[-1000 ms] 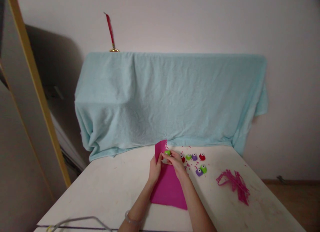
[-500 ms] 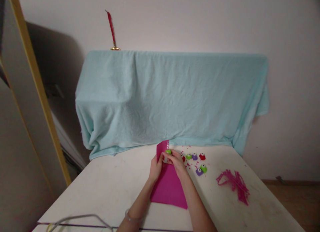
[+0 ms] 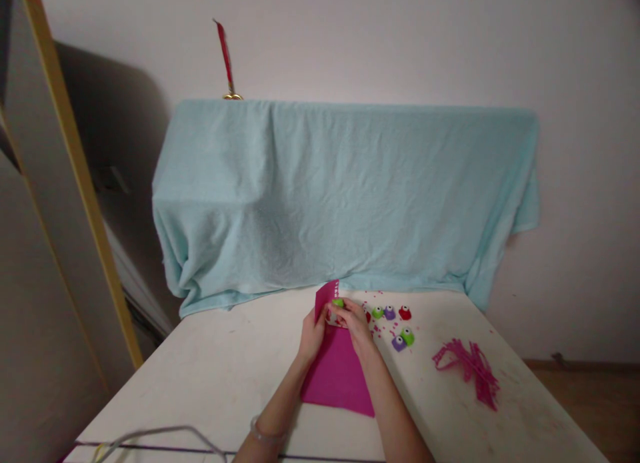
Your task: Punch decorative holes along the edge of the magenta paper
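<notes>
Head view: both hands (image 3: 333, 326) on punch (image 3: 337, 304).

A pale, bare wall (image 3: 380, 43) rises behind a white table (image 3: 210, 370) — at its far edge a light-blue cloth (image 3: 345, 196) drapes some bulky furniture. Left, a yellow-edged panel (image 3: 65, 176) leans; wooden floor (image 3: 585, 396) shows right.

Soft, even, rather dim indoor light with a faint pink cast and no glare. A broad dark shadow falls on the wall (image 3: 400, 43) at the left, behind the yellow-edged panel (image 3: 75, 183). Wide-angle distortion bends the picture's edges. Fine detail is slightly soft, and the hands are small and indistinct.
</notes>
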### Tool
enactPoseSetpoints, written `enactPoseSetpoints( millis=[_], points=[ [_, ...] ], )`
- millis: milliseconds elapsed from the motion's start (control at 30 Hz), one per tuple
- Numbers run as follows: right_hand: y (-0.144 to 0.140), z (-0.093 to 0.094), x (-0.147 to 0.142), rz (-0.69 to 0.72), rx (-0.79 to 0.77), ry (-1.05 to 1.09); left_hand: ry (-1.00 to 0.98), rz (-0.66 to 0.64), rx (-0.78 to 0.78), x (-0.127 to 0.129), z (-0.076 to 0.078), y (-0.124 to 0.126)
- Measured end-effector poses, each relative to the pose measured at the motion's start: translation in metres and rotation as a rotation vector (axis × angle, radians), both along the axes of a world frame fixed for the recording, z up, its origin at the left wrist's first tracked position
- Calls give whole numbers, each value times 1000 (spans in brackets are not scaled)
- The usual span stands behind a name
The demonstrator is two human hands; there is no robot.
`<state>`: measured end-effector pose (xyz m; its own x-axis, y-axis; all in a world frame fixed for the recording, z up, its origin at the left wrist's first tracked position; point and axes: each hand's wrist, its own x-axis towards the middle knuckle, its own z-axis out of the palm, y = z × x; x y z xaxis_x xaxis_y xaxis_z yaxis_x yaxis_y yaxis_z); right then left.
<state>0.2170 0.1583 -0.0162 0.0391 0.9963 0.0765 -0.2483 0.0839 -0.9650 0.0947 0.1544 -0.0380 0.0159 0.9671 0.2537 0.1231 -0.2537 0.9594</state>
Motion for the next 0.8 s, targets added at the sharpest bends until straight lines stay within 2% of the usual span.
enactPoseSetpoints(
  millis=[367, 600, 800],
  points=[
    [2, -12, -2, -112, 7, -17, -21, 0, -6, 2, 6, -3],
    [5, -15, -3, -69, -8, -15, 12, 9, 18, 0, 3, -1],
    [4, -14, -5, -68, 9, -43, 5, 67, 3, 0, 0, 1]
  ],
)
